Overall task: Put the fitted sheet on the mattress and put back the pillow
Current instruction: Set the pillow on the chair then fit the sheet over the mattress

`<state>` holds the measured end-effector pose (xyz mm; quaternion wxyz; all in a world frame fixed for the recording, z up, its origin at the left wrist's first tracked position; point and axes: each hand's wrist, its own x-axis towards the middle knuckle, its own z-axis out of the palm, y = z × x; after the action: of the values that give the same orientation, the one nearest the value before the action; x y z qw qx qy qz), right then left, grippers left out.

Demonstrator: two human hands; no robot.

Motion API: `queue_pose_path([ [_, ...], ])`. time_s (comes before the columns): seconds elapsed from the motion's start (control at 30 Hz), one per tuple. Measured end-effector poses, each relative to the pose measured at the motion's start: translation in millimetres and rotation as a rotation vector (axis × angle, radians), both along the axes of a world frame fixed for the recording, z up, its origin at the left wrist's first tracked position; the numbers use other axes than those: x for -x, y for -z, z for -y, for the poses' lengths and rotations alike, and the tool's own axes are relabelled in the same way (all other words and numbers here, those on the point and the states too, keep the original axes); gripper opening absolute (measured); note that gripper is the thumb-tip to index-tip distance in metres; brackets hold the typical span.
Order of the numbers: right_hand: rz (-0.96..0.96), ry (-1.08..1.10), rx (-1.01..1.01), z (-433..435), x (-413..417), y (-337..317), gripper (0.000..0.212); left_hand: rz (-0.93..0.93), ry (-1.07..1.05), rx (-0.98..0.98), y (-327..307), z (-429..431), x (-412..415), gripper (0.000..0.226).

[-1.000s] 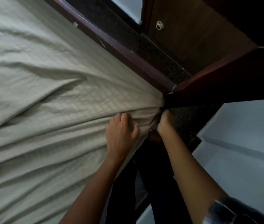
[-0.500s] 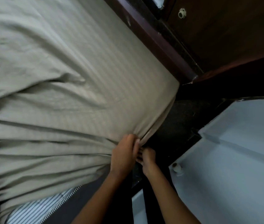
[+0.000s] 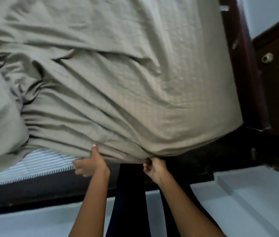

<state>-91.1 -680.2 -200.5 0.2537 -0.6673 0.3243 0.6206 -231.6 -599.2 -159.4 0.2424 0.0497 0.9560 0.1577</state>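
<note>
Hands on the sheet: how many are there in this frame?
2. The left hand grips the sheet edge beside the bare striped mattress. The right hand pinches the edge nearer the covered corner. No other hand shows.

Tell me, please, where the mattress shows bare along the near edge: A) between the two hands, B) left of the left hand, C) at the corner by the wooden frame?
B: the striped mattress shows left of the left hand, while the fitted sheet covers the corner and the stretch across to the right hand.
</note>
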Motion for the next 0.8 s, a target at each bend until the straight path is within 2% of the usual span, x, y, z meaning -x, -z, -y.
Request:
queue_pose_path([
  [0.07,0.006,-0.296,0.069,14.4,12.5,1.4,0.009,0.087,-0.147,-0.127,1.5,-0.7,11.2,0.043],
  [0.13,0.002,-0.486,0.111,26.4,24.8,-0.4,0.012,0.177,-0.167,-0.218,-0.6,4.0,21.1,0.019],
  [0.17,0.016,-0.566,0.125,29.6,28.5,-2.1,0.016,0.226,-0.209,-0.253,-2.6,7.2,24.9,0.015],
  [0.23,0.052,-0.723,0.142,33.1,31.6,-2.6,0.029,0.391,-0.362,-0.388,-6.0,17.5,35.7,0.021],
  [0.3,0.061,-0.877,0.127,31.8,31.1,-5.2,0.041,0.667,-0.497,-0.555,-10.5,32.3,50.0,0.025],
  [0.37,0.069,-1.060,0.082,26.8,30.9,-9.3,0.047,0.797,-0.581,-0.648,-10.1,48.7,70.1,0.029],
  [0.57,0.156,-1.423,-0.075,20.7,48.4,-13.1,0.045,0.758,-0.775,-0.582,7.3,83.9,103.6,0.027],
  [0.7,0.135,-1.834,-0.221,11.4,63.9,-23.2,0.032,0.760,-0.932,-0.509,21.8,105.3,109.2,0.034],
  [0.8,0.172,-2.031,-0.363,-1.7,74.4,-32.7,0.029,0.646,-0.927,-0.220,32.2,130.6,122.6,0.044],
])
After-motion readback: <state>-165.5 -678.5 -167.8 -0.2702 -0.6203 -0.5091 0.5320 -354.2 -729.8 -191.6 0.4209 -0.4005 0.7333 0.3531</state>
